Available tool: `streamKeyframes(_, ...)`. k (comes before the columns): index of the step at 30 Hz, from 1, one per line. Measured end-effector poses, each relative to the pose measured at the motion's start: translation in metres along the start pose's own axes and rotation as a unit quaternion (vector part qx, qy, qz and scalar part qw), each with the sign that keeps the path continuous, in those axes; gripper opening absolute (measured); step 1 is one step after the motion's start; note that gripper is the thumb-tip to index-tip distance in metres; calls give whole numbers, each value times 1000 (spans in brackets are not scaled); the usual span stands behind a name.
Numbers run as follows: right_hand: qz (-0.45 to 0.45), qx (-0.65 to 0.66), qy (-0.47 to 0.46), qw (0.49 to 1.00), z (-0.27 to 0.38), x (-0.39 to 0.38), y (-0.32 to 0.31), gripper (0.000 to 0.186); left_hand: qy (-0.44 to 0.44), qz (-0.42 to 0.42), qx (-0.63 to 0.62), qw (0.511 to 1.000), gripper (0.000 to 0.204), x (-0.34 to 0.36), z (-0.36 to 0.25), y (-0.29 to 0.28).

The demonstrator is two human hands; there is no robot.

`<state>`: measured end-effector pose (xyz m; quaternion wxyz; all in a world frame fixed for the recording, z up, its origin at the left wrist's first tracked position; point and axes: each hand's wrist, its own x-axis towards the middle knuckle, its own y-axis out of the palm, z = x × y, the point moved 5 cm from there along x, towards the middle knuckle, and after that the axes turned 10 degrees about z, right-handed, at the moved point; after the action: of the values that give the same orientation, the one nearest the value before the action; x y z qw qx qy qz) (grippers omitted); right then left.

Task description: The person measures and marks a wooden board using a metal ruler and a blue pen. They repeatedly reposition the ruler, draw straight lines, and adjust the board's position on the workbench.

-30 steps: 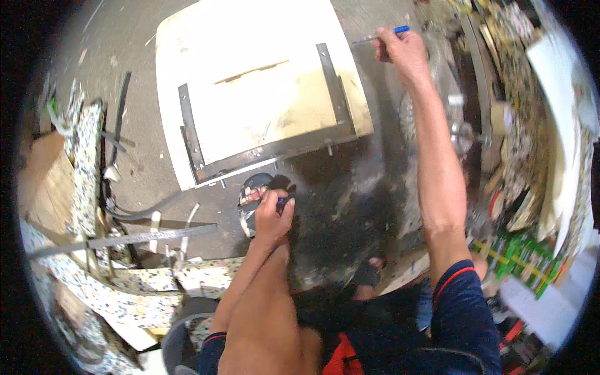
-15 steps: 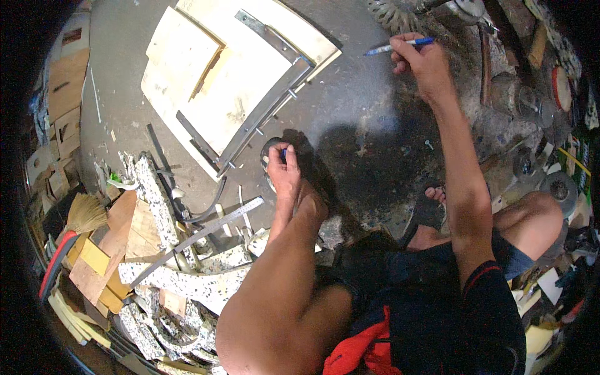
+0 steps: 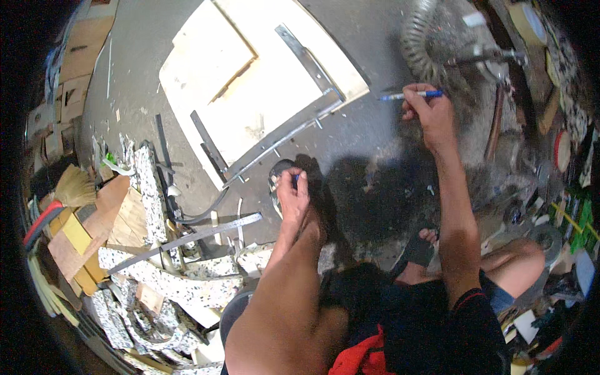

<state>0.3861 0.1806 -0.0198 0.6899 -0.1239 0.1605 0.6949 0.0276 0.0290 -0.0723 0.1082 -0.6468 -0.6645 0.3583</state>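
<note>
My right hand (image 3: 429, 115) is out at the upper right, its fingers closed round a white-and-blue pen (image 3: 433, 94). The pen's narrow end points left, toward a pale wooden board (image 3: 265, 134). My left hand (image 3: 292, 194) rests by my left shin, above the shod foot. Its fingers pinch a small blue piece (image 3: 296, 179) that looks like the pen's cap, mostly hidden by the fingertips. Beyond that hand, dark metal bars (image 3: 287, 139) form a frame on the board, with several bolts sticking out along the near side. Neither hand touches board or frame.
A steel ruler (image 3: 187, 240) lies across speckled foam scraps (image 3: 181, 279) at the left, near a straw brush (image 3: 76, 186) and wood offcuts. A coiled hose (image 3: 417, 40) and a long-handled tool (image 3: 495, 119) lie at the upper right. Clutter lines the right side.
The view has shifted, so the board, frame and both hands sit lower in the picture. More of the coiled hose shows. Both hands keep the same holds.
</note>
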Motion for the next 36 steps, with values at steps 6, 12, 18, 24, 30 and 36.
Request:
streamKeyframes(6, 51, -68, -35, 996, 31, 18, 49, 21, 53, -1, 1, 999, 13, -3, -10, -1)
streamKeyframes(12, 69, -240, -105, 963, 57, 41, 104, 21, 37, -6, -56, 998, 17, -8, -11, -8)
streamKeyframes(18, 66, -335, -160, 926, 60, 55, 129, 22, 60, -26, -80, 995, 17, -10, -9, -10)
streamKeyframes(24, 66, -379, -126, 914, 65, 56, 143, 21, 5, -7, -180, 984, 17, -12, -3, -16)
streamKeyframes(30, 18, -429, -253, 867, 99, 41, 136, 18, -123, -185, -217, 950, 16, -45, 25, -80)
streamKeyframes(36, -24, -498, -225, 837, 91, 54, 132, 25, -148, -312, -187, 919, 26, -29, 70, -179)
